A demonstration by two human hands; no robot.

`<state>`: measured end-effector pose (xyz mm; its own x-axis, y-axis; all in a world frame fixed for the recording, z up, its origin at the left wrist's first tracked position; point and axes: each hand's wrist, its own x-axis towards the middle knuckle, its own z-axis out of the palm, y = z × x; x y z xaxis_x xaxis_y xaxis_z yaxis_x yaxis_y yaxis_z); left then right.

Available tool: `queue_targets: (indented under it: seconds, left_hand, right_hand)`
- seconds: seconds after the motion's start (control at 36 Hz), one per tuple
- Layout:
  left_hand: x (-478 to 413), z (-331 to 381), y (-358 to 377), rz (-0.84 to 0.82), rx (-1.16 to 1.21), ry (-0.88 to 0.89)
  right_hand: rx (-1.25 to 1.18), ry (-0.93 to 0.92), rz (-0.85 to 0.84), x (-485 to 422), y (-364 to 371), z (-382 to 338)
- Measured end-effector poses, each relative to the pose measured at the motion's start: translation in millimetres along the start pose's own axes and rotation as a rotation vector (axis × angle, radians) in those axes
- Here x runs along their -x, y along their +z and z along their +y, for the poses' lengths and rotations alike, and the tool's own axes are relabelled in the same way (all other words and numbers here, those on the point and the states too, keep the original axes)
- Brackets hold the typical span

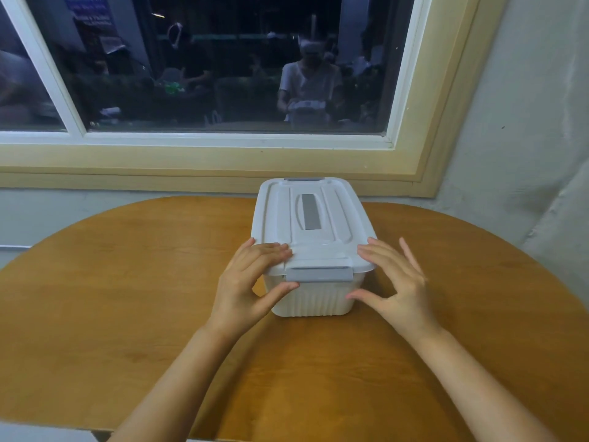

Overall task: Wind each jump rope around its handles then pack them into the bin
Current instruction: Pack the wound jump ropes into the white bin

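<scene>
At the near end of the bin [312, 301], our left hand [245, 282] lays straight fingers flat on the near-left corner of the lid [338, 218], and its thumb reaches the ribbed front wall under the rim. The grip is spread and brackets the corner without clamping it. At the bin's near-right corner, our right hand [395, 288] has its grip wide apart, fingertips at the lid's edge and thumb aimed at the front wall. We cannot tell whether it touches.

Between the two thumbs, a grey latch [319, 273] lies folded down over the bin's near rim. A second grey latch [302, 179] sits at the bin's far end, and a grey-topped handle [308, 212] lies flat along the lid's middle.

The bin stands on a round wooden table [127, 298], with a dark window [223, 74] beyond it. No jump ropes are in view, and the closed lid hides the inside.

We judge the bin to be light, stiff plastic with a smooth lid that could slip under flat fingers. The ribbed wall and the overhanging rim look like surer holds. The bin may slide on the table unless one hand steadies it while the other lifts the latch.
</scene>
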<state>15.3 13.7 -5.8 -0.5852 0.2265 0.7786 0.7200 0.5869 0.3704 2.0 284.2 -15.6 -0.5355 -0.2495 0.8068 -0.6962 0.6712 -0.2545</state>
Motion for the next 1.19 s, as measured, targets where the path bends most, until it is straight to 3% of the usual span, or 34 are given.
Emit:
queue_targets:
  seconds: [0.19,0.36,0.44,0.53,0.67,0.97,1.06,1.14,1.19]
  left_hand:
    - [-3,9,6,0.102,0.079,-0.103]
    - [-6,13,5,0.109,0.084,-0.154]
    - [-13,16,-7,0.052,0.152,-0.201]
    - [-32,11,-20,-0.036,0.255,-0.368]
    - [-51,-17,-19,-0.308,0.158,-0.472]
    - [-27,51,4,-0.398,-0.376,-0.13]
    - [-44,65,6,-0.439,-0.234,-0.059]
    - [-73,53,6,-0.413,-0.022,-0.165]
    - [-95,34,4,-0.368,-0.125,-0.245]
  right_hand:
    - [-0.118,0.211,0.132,-12,14,-20]
    - [-0.133,0.294,0.078,-13,12,-22]
    - [-0.146,0.317,0.065,-12,11,-24]
    - [-0.142,0.317,0.035,-15,8,-25]
    - [-0.124,0.352,-0.038,-18,0,-29]
    - [0.023,0.66,-0.332,-48,-67,19]
    - [0.049,0.734,-0.366,-64,-65,22]
    - [0.111,0.81,-0.398,-80,-46,3]
    - [0.224,0.859,-0.544,-88,-31,-17]
